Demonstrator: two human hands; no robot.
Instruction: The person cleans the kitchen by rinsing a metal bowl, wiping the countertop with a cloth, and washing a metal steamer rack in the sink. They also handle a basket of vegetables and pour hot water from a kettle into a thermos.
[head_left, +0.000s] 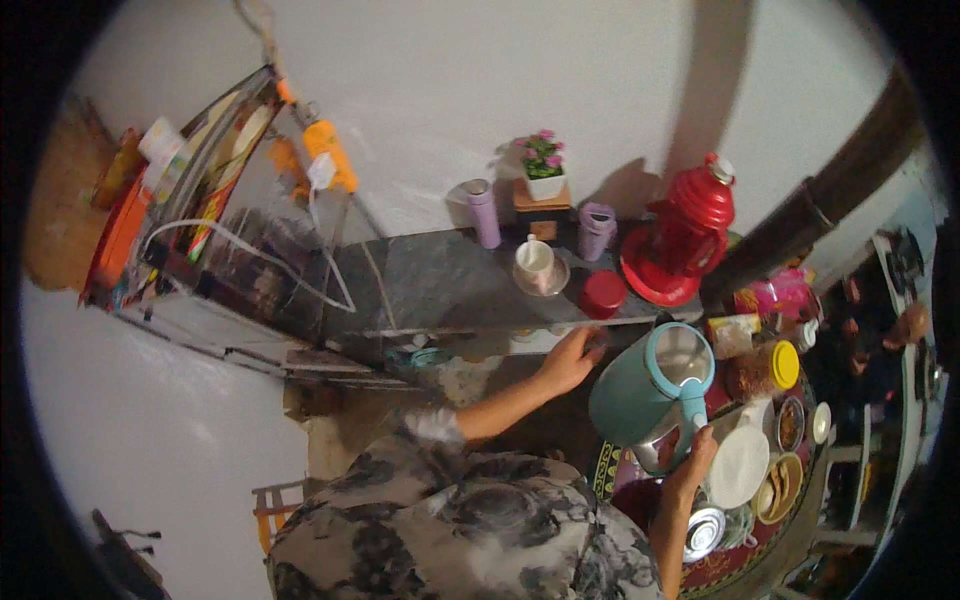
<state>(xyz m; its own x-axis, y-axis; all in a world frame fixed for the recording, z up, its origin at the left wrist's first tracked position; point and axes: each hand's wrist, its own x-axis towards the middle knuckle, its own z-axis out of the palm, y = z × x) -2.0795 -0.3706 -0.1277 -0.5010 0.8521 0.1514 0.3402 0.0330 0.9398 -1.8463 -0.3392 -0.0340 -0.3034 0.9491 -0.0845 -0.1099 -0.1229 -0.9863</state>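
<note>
My right hand (691, 466) grips the handle of a teal electric kettle (626, 397). The kettle leans over, its top uncovered and the steel inside showing. My left hand (571, 361) is at the front edge of a dark shelf (442, 274), just below a red round container (603, 294). Its fingers are curled and blurred, so whether they hold anything is unclear. Behind that container, a white cup (534, 257) sits on a saucer (551, 283). A red thermos flask (686, 225) stands in a red dish (649, 281) at the shelf's right end.
Two lilac tumblers (484, 217) (596, 234) flank a potted flower (543, 169). On the round table, a yellow-lidded jar (761, 371), a white lidded pot (739, 465) and a bowl (781, 487) stand close. An orange power strip (330, 157) hangs left; a dark post (795, 217) rises right.
</note>
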